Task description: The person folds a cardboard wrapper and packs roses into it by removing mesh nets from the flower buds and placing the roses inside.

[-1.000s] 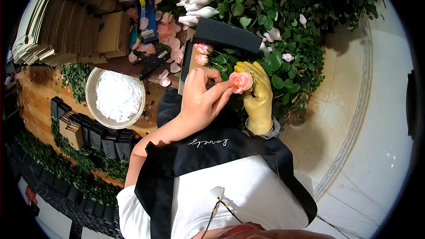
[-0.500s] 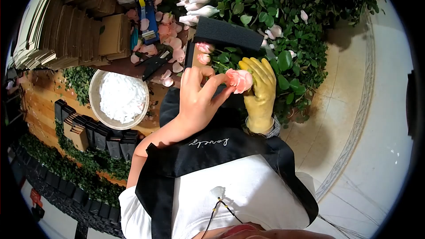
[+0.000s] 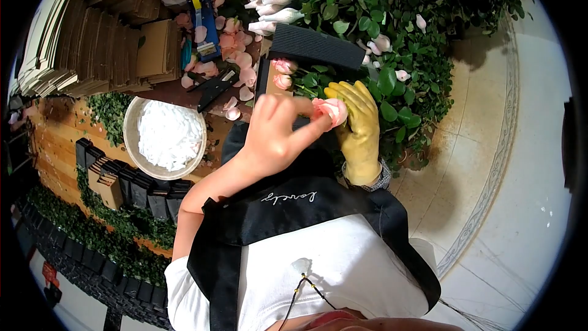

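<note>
My bare left hand [image 3: 274,130] pinches the outer petals of a pink rose [image 3: 331,112] between thumb and finger. My right hand [image 3: 358,129], in a yellow rubber glove, curls around just behind and beside the bloom, holding the rose near its stem. Most of the stem is hidden by the glove. Beyond my hands, pink roses [image 3: 282,81] lie with leaves against a brown cardboard piece. A black corrugated sleeve [image 3: 317,46] lies crosswise above them.
Loose petals [image 3: 244,60], a blue tape dispenser [image 3: 205,30] and a black tool [image 3: 214,90] lie on the left. Cardboard stacks [image 3: 92,43] stand farther left, above a basin of white pieces [image 3: 170,135]. Net-wrapped roses [image 3: 272,9] and leafy stems [image 3: 416,67] fill the back and right.
My left hand has turned slightly and now covers more of the rose's left side. The gloved hand and rose have shifted a little left.
</note>
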Motion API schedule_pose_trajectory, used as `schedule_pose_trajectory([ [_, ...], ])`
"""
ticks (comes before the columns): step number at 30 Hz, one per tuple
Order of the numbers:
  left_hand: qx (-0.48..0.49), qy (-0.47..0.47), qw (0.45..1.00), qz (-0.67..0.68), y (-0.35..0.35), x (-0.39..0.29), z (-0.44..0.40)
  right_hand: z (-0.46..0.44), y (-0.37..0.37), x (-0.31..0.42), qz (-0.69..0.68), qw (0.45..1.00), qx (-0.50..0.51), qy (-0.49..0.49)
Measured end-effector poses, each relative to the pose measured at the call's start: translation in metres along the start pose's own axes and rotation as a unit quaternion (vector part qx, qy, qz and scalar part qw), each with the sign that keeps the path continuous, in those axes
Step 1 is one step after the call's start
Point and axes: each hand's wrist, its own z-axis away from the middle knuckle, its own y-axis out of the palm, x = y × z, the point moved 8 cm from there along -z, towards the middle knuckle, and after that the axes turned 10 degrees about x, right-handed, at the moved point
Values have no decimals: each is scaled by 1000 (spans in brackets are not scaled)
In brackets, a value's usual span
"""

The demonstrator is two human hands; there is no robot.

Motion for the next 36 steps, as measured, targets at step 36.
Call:
schedule_pose_trajectory([
  [36, -137, 125, 964, -189, 5, -13, 23, 3, 4, -14, -119, 990, 69, 12],
])
